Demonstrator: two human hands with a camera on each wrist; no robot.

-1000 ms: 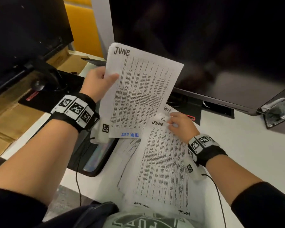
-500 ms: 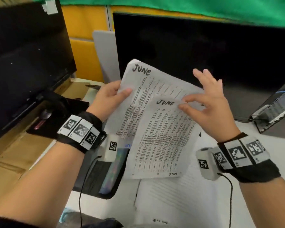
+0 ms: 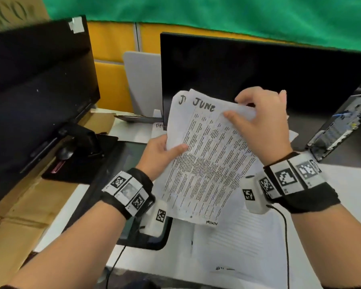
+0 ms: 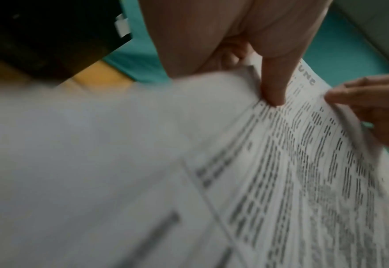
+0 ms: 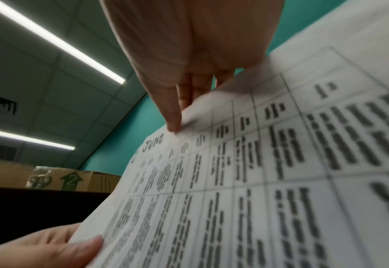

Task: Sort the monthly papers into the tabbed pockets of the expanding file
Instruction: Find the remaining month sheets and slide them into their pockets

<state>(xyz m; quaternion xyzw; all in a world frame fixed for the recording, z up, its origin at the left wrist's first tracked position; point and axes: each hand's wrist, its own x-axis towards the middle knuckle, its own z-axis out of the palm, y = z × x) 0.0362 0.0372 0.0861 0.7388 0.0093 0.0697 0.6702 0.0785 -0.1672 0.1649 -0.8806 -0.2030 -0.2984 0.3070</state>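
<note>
Two printed sheets headed "JUNE" (image 3: 208, 159) are held up in front of me, one laid over the other. My left hand (image 3: 165, 151) pinches their left edge, thumb on the front. My right hand (image 3: 258, 126) grips the top right corner, thumb on the print and fingers curled behind. The left wrist view shows the June sheets (image 4: 303, 163) under the left thumb. In the right wrist view the June sheets (image 5: 246, 181) fill the lower right. The black expanding file (image 3: 121, 167) lies open on the desk under my left wrist, mostly hidden.
More papers (image 3: 248, 247) lie on the white desk (image 3: 342, 205) below the held sheets. A large black monitor (image 3: 258, 76) stands right behind the hands, a second monitor (image 3: 35, 90) at the left. Cardboard (image 3: 19, 215) lies at the lower left.
My right hand lifted a second June sheet off the desk pile and laid it over the one in my left hand. Now both hands hold the two sheets together, higher up.
</note>
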